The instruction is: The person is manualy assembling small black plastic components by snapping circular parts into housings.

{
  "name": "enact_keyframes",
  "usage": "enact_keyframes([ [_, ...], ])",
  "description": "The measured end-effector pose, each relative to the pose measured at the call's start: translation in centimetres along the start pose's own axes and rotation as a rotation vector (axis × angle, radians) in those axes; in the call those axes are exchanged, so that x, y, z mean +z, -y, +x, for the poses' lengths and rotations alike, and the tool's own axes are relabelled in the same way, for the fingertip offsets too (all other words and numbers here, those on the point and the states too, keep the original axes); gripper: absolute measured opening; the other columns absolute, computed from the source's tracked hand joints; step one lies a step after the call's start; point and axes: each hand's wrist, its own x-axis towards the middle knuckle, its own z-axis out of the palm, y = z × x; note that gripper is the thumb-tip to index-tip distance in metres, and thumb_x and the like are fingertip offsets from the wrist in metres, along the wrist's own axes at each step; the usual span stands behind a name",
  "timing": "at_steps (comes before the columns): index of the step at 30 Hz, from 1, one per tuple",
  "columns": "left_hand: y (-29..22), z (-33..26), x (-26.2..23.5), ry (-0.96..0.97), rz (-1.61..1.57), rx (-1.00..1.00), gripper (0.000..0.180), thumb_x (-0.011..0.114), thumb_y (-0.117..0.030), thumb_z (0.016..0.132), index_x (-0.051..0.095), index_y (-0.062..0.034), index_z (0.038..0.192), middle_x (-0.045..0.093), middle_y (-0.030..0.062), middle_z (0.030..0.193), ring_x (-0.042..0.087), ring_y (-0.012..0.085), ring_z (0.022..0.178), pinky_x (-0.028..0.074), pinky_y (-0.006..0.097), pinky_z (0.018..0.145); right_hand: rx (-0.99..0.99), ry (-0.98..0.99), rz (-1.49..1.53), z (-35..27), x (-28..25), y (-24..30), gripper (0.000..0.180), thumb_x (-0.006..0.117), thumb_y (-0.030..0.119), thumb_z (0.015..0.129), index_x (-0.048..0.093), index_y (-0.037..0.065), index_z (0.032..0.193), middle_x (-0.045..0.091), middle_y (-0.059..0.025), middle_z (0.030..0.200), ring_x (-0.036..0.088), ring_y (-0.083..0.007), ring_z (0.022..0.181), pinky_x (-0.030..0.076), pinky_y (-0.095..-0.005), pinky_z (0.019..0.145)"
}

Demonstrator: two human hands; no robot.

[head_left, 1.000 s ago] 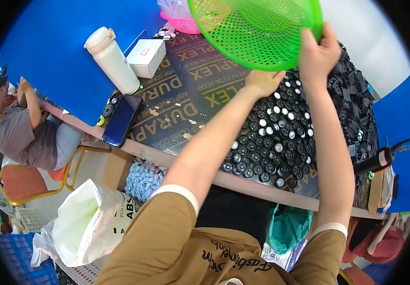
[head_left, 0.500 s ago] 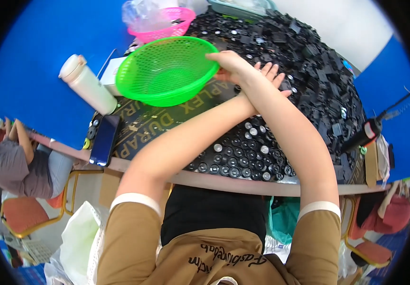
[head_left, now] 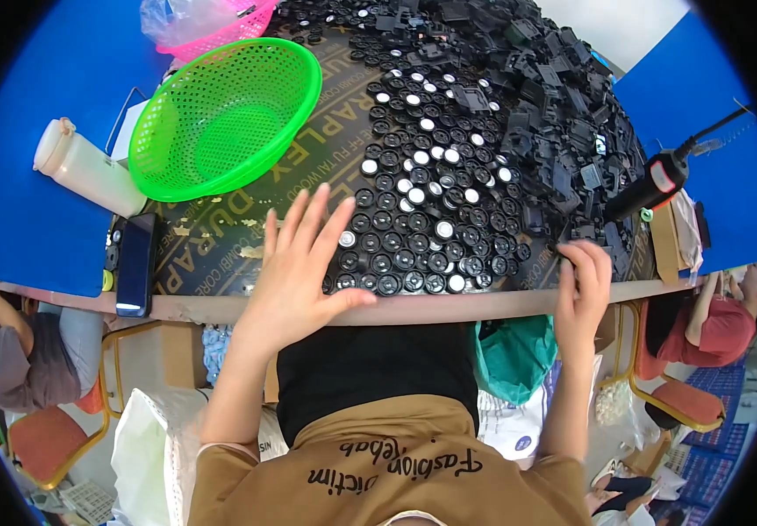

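My left hand (head_left: 299,272) is open, fingers spread, over the table's front edge at the left border of a group of round black discs (head_left: 405,241). Several discs show silvery white centres. My right hand (head_left: 583,285) is at the group's right side, its fingers loosely bent and the fingertips close to small black parts. I see nothing held in either hand. Beyond my left hand a green plastic basket (head_left: 221,123) stands on the table, with no hand touching it.
A heap of black plastic parts (head_left: 563,131) covers the far right. A pink basket (head_left: 229,35) with a clear bag, a pale bottle (head_left: 89,167) and a phone (head_left: 136,263) lie left. A black handheld tool (head_left: 650,186) stands right. Other people sit at both sides.
My right hand has let go of the green basket, which now stands further left in view. My crossed arms have parted, and both hands are back near the table's front edge.
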Motion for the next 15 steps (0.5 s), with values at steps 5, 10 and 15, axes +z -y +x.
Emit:
enact_keyframes([
  [5, -0.4, 0.4, 1.6, 0.025, 0.140, -0.066, 0.094, 0.060, -0.062, 0.066, 0.026, -0.0141, 0.139, 0.019, 0.0205, 0.143, 0.018, 0.0423, 0.131, 0.013, 0.063, 0.101, 0.294, -0.178, -0.319, -4.0, -0.5, -4.3, 0.048, 0.064, 0.013, 0.076, 0.047, 0.006, 0.120, 0.041, -0.0177, 0.126, 0.038, -0.0340, 0.118, 0.029, -0.0401, 0.099],
  [10, -0.6, 0.8, 2.0, 0.001, 0.146, -0.094, 0.090, 0.060, -0.061, 0.067, 0.029, -0.0147, 0.138, 0.020, 0.0181, 0.144, 0.019, 0.0393, 0.131, 0.014, 0.060, 0.102, 0.380, -0.032, -0.148, -2.1, 1.1, -4.6, 0.081, 0.076, 0.022, 0.065, 0.033, 0.008, 0.133, 0.027, -0.0231, 0.133, 0.043, -0.0384, 0.113, 0.038, -0.0390, 0.094],
  [15, -0.7, 0.5, 2.0, -0.110, 0.169, -0.064, 0.084, 0.056, -0.059, 0.071, 0.033, -0.0114, 0.136, 0.022, 0.0172, 0.143, 0.021, 0.0385, 0.130, 0.014, 0.059, 0.102, 0.383, -0.041, -0.149, -1.1, 3.1, -3.1, 0.081, 0.075, 0.027, 0.067, 0.033, 0.008, 0.133, 0.032, -0.0225, 0.128, 0.044, -0.0389, 0.110, 0.039, -0.0406, 0.091],
])
